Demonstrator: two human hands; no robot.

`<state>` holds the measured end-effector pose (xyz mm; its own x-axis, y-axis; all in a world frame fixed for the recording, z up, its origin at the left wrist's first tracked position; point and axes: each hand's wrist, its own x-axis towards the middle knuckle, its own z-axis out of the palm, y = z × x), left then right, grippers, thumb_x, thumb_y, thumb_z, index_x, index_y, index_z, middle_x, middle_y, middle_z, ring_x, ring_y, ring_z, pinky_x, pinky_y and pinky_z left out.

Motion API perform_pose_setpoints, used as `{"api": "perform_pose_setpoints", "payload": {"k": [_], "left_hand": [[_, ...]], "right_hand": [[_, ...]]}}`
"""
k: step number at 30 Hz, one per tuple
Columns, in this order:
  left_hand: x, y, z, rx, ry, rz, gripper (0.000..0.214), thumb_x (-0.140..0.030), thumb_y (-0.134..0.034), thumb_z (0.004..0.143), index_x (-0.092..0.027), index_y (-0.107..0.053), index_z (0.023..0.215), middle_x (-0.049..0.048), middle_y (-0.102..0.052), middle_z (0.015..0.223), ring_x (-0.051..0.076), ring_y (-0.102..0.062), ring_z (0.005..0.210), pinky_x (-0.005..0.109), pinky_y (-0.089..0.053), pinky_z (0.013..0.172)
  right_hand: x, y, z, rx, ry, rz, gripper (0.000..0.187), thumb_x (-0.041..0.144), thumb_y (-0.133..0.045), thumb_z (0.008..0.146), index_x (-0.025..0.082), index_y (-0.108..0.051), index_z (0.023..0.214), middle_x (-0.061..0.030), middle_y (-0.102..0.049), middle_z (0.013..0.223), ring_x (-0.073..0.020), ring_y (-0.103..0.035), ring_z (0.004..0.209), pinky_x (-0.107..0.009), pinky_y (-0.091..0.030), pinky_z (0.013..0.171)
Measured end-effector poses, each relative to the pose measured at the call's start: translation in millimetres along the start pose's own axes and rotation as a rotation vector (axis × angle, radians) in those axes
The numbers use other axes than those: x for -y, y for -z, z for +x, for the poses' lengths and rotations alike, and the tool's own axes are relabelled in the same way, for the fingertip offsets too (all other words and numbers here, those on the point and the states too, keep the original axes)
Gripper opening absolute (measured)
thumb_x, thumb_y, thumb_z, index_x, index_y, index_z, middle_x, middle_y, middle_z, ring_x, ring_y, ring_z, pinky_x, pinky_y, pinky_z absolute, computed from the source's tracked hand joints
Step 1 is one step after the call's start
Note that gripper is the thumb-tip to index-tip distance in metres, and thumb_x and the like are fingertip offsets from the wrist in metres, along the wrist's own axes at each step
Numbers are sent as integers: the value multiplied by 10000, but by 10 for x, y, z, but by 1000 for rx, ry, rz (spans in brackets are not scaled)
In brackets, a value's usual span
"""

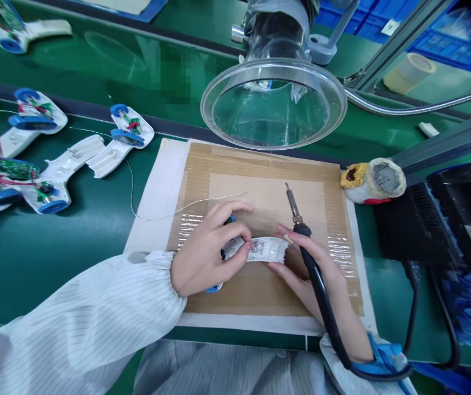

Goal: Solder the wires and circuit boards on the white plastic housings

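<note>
I read the left hand [205,249] closed on the long white plastic handle shell [266,250], its long axis running crosswise toward the right hand [301,274], curled around a black soldering iron [313,263].

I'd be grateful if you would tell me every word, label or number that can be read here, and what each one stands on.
Nothing here can be read with certainty.
Printed label on the white plastic housing: too small and blurred to read.
Printed marks on the white housing half: too blurred to read.
White tag on the blue crate: too small to read.
</note>
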<state>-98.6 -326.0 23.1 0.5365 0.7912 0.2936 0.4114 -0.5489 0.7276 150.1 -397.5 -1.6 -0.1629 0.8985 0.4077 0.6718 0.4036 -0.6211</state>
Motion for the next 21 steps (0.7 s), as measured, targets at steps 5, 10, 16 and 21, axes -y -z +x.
{"api": "perform_pose_setpoints", "payload": {"k": [5,10,16,21], "left_hand": [[-37,56,26,-17,-83,-74,160,-112,-637,1059,-207,-765,1076,173,-609,1589,284,-684,1420,425,-609,1169],[112,586,-71,110,-25,-90,167,-165,-653,1092,-238,-765,993,75,-746,1271,198,-740,1169,291,-639,1011],[884,2120,576,-95,162,503,432,-547,-592,1134,-198,-827,1038,-56,-714,1299,104,-636,1048,237,-542,1029],[1008,1918,1891,-263,-17,436,469,-513,-683,1110,-76,-802,988,28,-752,1133,227,-715,1210,481,-474,1328]], "right_hand": [[81,56,-37,-72,123,-20,748,179,-882,985,318,-531,1632,-61,-850,1402,-255,-865,1210,-345,-756,1016],[71,84,-60,-53,114,26,714,182,-846,1006,317,-529,1632,-78,-807,1482,-290,-831,1281,-381,-754,1039],[-185,152,-118,-179,52,-42,730,207,-898,947,315,-590,1600,-56,-857,1388,-299,-879,1153,-331,-778,933],[-184,-1,-136,-288,-61,18,577,182,-869,965,316,-686,1496,-44,-871,1352,-296,-874,1172,-330,-766,946]]}}
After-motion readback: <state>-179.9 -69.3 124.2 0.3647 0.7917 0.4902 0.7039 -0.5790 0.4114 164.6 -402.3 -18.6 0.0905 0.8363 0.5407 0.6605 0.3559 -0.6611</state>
